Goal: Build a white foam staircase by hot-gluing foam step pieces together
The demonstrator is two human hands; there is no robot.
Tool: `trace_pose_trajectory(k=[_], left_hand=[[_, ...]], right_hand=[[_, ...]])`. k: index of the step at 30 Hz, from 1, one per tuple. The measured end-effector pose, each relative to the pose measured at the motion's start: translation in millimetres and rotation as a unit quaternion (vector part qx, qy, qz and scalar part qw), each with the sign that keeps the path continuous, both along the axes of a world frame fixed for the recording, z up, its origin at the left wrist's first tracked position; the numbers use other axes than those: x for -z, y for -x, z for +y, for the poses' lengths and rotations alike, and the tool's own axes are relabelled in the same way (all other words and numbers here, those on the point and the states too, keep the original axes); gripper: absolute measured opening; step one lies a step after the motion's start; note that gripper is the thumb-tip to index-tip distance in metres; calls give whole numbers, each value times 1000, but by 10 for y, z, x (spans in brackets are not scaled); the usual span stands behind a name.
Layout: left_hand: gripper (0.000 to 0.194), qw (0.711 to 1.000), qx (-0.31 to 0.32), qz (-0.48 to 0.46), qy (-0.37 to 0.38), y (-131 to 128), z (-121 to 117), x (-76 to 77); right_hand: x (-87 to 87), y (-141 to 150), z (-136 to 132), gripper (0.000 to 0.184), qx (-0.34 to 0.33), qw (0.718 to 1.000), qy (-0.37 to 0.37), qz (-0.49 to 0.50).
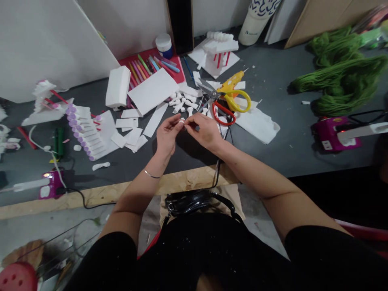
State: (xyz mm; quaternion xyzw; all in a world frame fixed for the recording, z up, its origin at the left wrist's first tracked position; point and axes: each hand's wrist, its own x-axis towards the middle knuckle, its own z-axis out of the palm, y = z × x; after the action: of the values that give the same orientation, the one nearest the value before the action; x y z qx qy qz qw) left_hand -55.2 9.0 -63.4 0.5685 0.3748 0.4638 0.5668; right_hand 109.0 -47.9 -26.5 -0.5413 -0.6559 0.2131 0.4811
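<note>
Over the front part of the dark table, my left hand (167, 135) pinches a small white piece (182, 120) between thumb and fingertips. My right hand (204, 130) meets it there, its thumb and fingers closed at the same piece; the fingers largely cover it. Just beyond the fingertips lies a pile of small white rolled pieces (179, 101). Scissors with a red and a yellow handle (239, 101) rest open to the right of the pile, beside a yellow hot glue gun (232, 82). Cut white rectangles (132, 137) are scattered left of my left hand.
White models with red sticks (222, 52) stand at the back, and a stepped one with purple discs (81, 129) at left. Coloured pens (148, 66), a blue-white jar (164, 45), a tumbler (254, 24), green yarn (336, 76) and purple power blocks (330, 133) surround the work.
</note>
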Motion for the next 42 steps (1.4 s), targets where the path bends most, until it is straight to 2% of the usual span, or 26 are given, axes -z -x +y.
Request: trace_pose_trajectory(k=[9,13,17,22,27,31,37,42], left_hand=[[58,998,-25,-15,58,-7,-7,-79],[55,999,-3,-31,40,-6,-11,-150],[54,999,34,-9,39,15,-13,-211],[57,996,58,-14,60,45,9,-243],[60,993,74,-12,90,52,13,-286],[61,993,73,-13,89,42,4,-311],[62,998,45,44,29,36,-1,-288],[59,993,66,84,-57,53,-29,-282]], right_hand=[[6,36,-33,21,-6,998,6,66],[17,3,-6,15,2,997,27,73],[12,-81,23,9,-24,998,24,54],[-20,-174,34,25,-98,994,5,47],[-23,-191,41,30,-96,995,19,36],[16,-169,49,30,-96,995,-6,31],[54,-140,53,27,-55,998,-21,23],[16,-139,50,14,-24,999,-15,23]])
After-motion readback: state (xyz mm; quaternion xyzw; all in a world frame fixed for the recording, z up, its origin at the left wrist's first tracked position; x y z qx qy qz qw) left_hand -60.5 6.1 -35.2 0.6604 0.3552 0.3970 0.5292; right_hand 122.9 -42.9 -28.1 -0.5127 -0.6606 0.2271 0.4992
